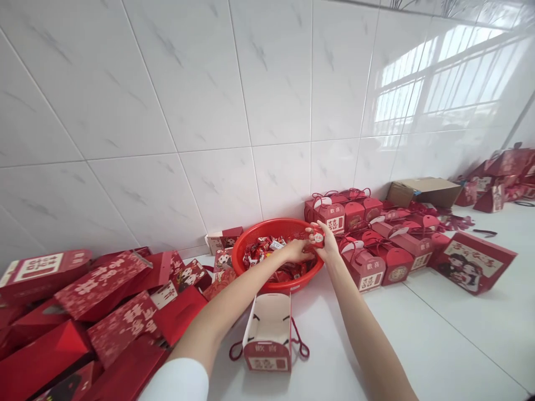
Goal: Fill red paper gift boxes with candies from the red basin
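While right hand [328,241] holds packet [318,237] | red, pale-printed | left hand [297,252]: grip unclear

Right fingers [326,230] holding red packet [319,238], red basket [276,287], open box [267,353]

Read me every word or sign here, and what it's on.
"歡喜": open box front and some red boxes right of the basket.
"囍": below it there, and on the far-left box.
Too small or blurred: red packet in the right hand, sweets, other left boxes, large picture box.
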`<state>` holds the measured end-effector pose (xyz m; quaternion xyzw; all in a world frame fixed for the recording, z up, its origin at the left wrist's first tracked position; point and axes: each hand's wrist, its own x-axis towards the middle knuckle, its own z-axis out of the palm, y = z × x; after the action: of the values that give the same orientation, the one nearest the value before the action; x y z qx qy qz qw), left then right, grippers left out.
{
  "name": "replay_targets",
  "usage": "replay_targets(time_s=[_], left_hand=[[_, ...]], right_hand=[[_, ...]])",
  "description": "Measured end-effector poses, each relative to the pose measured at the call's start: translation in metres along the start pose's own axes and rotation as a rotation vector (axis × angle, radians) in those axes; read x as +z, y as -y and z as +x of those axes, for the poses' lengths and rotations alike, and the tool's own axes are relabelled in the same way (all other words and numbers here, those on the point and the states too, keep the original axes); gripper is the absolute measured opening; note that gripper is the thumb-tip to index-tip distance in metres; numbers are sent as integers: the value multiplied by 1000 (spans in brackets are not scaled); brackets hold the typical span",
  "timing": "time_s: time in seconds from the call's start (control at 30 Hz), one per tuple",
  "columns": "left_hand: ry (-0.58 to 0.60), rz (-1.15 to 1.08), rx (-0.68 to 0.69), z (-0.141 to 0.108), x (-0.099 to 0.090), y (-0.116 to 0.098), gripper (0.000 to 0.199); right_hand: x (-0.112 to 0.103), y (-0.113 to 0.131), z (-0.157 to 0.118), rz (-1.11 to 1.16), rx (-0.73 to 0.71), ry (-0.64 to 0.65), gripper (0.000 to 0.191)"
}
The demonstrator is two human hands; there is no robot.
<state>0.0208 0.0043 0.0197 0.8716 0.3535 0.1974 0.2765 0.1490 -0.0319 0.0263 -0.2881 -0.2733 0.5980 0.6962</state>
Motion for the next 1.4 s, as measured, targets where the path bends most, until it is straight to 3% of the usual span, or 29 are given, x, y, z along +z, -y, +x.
replay_targets(time_s=[0.1,0.17,0.33,0.43,0.7,0.9,1.03,1.3,1.4], left_hand=[[-55,-18,-67,10,10,5,14],[-108,-54,-107,12,7,10,19],[-298,-220,-145,4,-23,21,6],[-390,-325,-140,-10,-38,24,9],[-548,-561,-112,-37,-37,20,21],[-512,-693,-132,-39,-33,17,26],[-528,-693,-172,-40,-33,20,25],[-444,-421,-317,-43,-26,32,4],[-388,-287,-331,-43,-22,31,13]], right_hand=[[-2,2,0,-7,-21,-1,32],[-3,2,0,-16,-36,-6,32],[-3,-1,1,-71,-78,-24,37],[2,-6,-3,-145,-102,-22,41],[19,-10,-26,-436,-38,191,38],[17,-8,-27,-421,-42,239,37],[12,-8,-18,-289,-61,172,35],[4,-3,-6,-76,24,151,24],[5,-3,-9,-43,36,158,26]])
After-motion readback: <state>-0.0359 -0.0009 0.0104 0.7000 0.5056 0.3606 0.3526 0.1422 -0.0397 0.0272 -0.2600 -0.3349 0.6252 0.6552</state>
